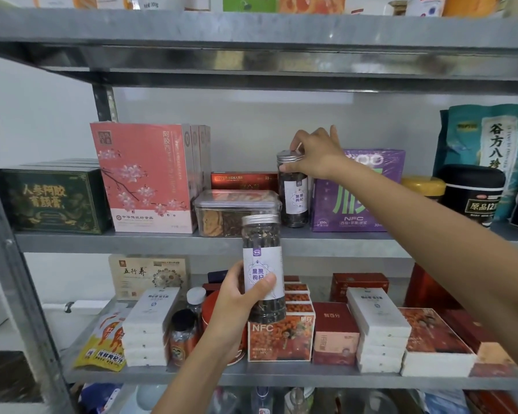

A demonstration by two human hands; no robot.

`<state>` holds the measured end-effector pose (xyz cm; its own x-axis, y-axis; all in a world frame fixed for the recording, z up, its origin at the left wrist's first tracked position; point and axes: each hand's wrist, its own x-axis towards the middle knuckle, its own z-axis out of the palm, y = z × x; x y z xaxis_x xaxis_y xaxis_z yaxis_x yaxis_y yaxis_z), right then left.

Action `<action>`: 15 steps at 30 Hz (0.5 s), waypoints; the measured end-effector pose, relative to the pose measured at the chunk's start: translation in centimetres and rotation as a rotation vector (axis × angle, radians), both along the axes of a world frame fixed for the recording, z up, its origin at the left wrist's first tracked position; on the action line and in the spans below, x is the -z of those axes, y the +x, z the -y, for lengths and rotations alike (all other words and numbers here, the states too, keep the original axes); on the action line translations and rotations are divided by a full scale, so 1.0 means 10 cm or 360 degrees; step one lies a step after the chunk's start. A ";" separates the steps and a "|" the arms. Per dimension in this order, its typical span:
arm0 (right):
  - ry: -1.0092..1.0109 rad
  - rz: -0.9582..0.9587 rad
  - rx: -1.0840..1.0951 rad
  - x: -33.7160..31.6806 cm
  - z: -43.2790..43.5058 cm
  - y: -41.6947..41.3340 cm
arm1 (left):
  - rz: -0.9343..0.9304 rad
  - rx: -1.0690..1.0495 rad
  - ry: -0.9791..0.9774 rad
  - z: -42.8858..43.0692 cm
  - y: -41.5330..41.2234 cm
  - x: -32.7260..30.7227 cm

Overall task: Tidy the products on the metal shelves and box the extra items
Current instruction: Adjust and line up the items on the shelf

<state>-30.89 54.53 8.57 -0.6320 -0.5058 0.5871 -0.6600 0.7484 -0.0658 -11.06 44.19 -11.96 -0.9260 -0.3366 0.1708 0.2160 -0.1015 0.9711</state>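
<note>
The jar in my left hand [263, 264] is a tall clear cylinder with a silver screw lid, packed with dark dried berries. I judge it light for its size, stiff-walled, and smooth enough to slip where the paper label ends. I cannot tell whether it is glass or plastic, so I treat it as breakable. The body is the safe place to hold, since a lid can turn loose.

My left hand [237, 300] wraps the lower half, thumb across the label, and holds the jar upright in front of the middle shelf [162, 243]. My right hand [314, 156] reaches in and pinches the lid rim of the jar on the shelf [293, 192], fingers curled over its top.

That makes two matching jars. The second stands upright between one clear plastic tub [237, 210] and one purple box [356, 192], just beside both. Further left is a row of pink boxes [144, 177], four as far as I can count, then one dark green box [54, 201] in front, with more possibly behind it. On the lower shelf sit two stacks of white boxes [147, 327].
</note>
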 end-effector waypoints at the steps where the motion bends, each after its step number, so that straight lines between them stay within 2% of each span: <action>1: -0.0062 0.0010 -0.0032 0.01 -0.02 0.01 | -0.0011 0.0002 -0.0012 0.01 0.00 0.00; 6: -0.0416 0.0055 -0.0231 0.04 -0.14 0.12 | -0.0064 -0.0029 -0.0010 0.03 0.00 -0.02; 12: -0.0761 -0.0250 -0.0319 0.17 -0.34 0.39 | -0.0075 -0.0253 -0.0120 0.07 -0.04 -0.06; 15: -0.1043 -0.0265 -0.0389 0.27 -0.50 0.51 | -0.0141 -0.0301 -0.0265 0.09 -0.10 -0.19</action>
